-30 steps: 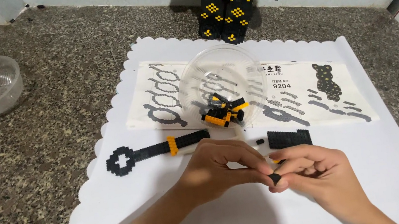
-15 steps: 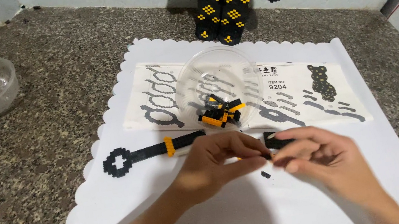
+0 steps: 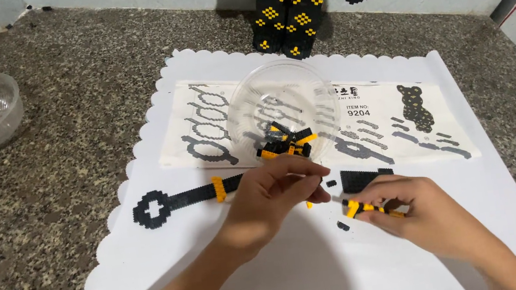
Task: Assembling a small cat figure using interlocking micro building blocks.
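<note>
Right hand [image 3: 413,211] now clamped on yellow-black brick strip [image 3: 372,207], loose black stud [image 3: 343,225] dropped just below; left hand [image 3: 277,192] pinched together beside it.

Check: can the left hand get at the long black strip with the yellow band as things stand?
Probably yes. The left hand sits right beside the near end of the black strip, which lies flat on the white paper with nothing between them, though its fingers are pinching a small piece.

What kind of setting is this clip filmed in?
Probably a home hobby spot: a speckled stone counter against a wall, with a building-block instruction sheet, a clear bowl of small blocks and a finished block figure.
</note>
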